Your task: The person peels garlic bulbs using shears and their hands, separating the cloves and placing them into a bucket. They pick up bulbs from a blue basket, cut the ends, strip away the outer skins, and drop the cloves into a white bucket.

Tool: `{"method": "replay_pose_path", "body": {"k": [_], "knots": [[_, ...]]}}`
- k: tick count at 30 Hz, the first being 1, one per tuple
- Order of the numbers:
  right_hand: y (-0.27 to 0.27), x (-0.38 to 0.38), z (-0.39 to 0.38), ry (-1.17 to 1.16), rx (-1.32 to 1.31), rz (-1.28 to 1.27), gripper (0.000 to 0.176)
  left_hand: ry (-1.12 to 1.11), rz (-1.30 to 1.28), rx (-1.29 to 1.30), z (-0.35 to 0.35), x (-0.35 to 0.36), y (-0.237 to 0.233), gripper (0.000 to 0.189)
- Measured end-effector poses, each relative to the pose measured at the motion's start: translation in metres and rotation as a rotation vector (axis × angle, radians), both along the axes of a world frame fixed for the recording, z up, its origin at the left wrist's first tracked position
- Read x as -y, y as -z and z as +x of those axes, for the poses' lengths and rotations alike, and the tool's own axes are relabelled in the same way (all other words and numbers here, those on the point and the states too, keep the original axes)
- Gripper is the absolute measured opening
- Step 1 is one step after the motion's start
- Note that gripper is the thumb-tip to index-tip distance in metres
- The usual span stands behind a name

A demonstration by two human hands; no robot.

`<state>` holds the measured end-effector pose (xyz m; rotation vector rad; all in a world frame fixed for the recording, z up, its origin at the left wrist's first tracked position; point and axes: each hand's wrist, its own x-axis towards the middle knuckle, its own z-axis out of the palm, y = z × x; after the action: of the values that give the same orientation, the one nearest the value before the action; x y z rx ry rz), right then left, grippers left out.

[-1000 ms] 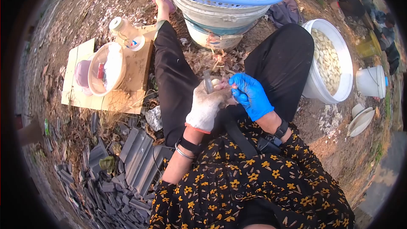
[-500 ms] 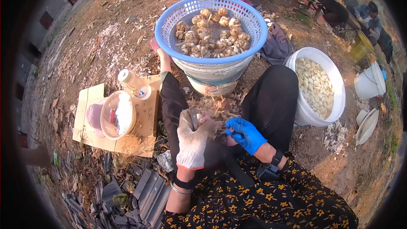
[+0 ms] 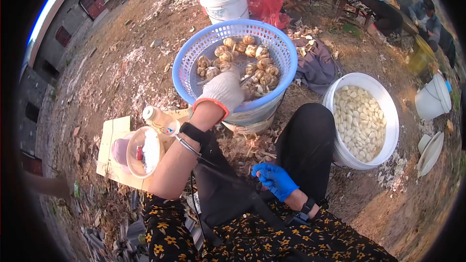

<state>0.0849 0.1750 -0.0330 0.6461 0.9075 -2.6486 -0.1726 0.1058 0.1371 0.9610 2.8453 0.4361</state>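
Since the blue basket [image 3: 182, 75] stands raised on a bucket [image 3: 259, 119] at upper centre, its garlic bulbs [image 3: 264, 75] seem within easy reach of the white-gloved left hand [image 3: 222, 90], dipped among them, its fingers too hidden to tell wide from narrow. At lower centre, the blue-gloved right hand [image 3: 275, 180] has fingers loosely curled, holding what, if anything, cannot be told. Peeled cloves [image 3: 359, 121] fill a white bucket [image 3: 350, 161] beside the knee [image 3: 307, 136], presumably for handiness.
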Motion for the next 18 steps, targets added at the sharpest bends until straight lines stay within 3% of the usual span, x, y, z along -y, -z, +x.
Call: {"method": "replay_pose_path", "body": {"k": [3,6,7,8,10,13,14,15,16,18], "knots": [[0.001,-0.005,-0.008,0.027,-0.012,0.009,0.028,-0.109,0.092,-0.029,0.008,0.000,-0.007,0.060],[-0.001,-0.001,-0.008,0.021,0.042,0.011,0.029,-0.188,0.300,-0.035,0.028,0.027,-0.017,0.060],[0.008,-0.002,-0.007,0.024,0.015,-0.042,0.026,-0.192,0.463,-0.206,0.041,0.038,-0.016,0.052],[0.007,-0.002,-0.009,0.017,0.003,-0.040,0.024,-0.254,0.683,-0.161,0.051,0.050,-0.009,0.035],[0.006,-0.001,-0.011,0.027,-0.014,-0.046,0.019,-0.387,1.004,0.112,0.090,0.080,-0.011,0.026],[0.005,0.000,-0.010,0.061,-0.030,-0.082,0.013,-0.259,1.510,0.621,0.141,0.108,0.020,0.033],[0.003,0.000,-0.010,0.058,-0.035,-0.106,0.013,-0.593,1.662,0.775,0.166,0.101,0.028,0.042],[0.002,0.000,-0.011,0.055,-0.042,-0.129,0.013,-0.395,1.465,0.704,0.171,0.114,0.060,0.041],[0.002,0.001,-0.011,0.049,-0.060,-0.135,0.014,-0.540,1.429,0.802,0.179,0.122,0.092,0.038],[0.001,0.001,-0.010,0.047,-0.048,-0.142,0.015,-0.383,0.972,0.591,0.194,0.118,0.113,0.028]]}}
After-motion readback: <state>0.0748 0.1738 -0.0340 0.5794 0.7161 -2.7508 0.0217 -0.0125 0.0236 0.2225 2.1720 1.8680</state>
